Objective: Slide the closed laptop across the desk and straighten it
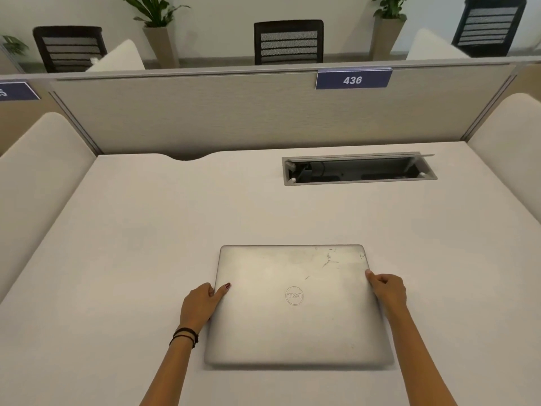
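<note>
A closed silver laptop (295,312) lies flat on the white desk (140,244), near the front and slightly right of centre. Its edges run roughly parallel to the desk's front, and its lid logo faces away from me. My left hand (202,303) grips the laptop's left edge, thumb on the lid and fingers at the side. A dark band circles that wrist. My right hand (388,291) holds the right edge the same way, thumb resting on the lid.
An open cable box (358,169) is sunk into the desk at the back right. A partition (234,112) with a blue "436" label (352,80) closes the back, and padded side panels flank the desk. Chairs and plants stand beyond.
</note>
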`<state>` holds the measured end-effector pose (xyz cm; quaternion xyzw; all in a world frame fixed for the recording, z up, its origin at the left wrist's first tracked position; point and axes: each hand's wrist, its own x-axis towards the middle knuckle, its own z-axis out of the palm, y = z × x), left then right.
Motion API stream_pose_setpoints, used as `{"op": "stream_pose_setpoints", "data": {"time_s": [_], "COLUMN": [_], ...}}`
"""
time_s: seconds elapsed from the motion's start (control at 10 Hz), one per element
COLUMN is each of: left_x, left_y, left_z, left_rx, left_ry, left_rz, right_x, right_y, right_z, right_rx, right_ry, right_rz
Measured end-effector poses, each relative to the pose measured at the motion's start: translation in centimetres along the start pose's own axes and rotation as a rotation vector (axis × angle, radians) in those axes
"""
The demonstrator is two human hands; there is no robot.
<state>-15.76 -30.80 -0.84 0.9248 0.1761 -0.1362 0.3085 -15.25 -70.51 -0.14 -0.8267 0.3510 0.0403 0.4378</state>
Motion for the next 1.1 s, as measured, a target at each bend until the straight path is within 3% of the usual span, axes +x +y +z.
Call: {"op": "stream_pose_setpoints", "data": {"time_s": [0.3, 0.4, 0.5, 0.7, 0.8, 1.0, 1.1], "left_x": [1.4, 1.3, 1.1, 2.4, 2.7, 1.9, 1.2], "left_y": [-0.1, -0.1, 0.3, 1.5, 1.8, 2.4, 3.6], "left_z": [-0.1, -0.2, -0.8, -2.7, -2.7, -3.0, -2.6], "left_rx": [0.01, 0.0, 0.057, 0.364, 0.354, 0.395, 0.506], "left_ry": [-0.011, -0.017, -0.074, -0.101, -0.124, -0.082, 0.021], "left_rz": [-0.015, 0.009, 0.04, 0.122, 0.157, 0.205, 0.26], "right_x": [1.5, 1.5, 1.8, -0.2, -1.0, -1.0, -0.2], "right_y": [-0.9, -0.8, -0.8, -0.2, -0.1, -3.3, -6.6], "right_z": [0.9, 1.1, 0.7, 1.4, 2.0, 1.8, 0.9], "right_rx": [-0.035, -0.136, -0.206, -0.095, -0.162, -0.285, -0.291], "right_ry": [0.001, 0.017, 0.004, 0.052, 0.072, 0.006, 0.028], "right_rz": [-0.037, -0.13, -0.186, -0.301, -0.341, -0.482, -0.609]}}
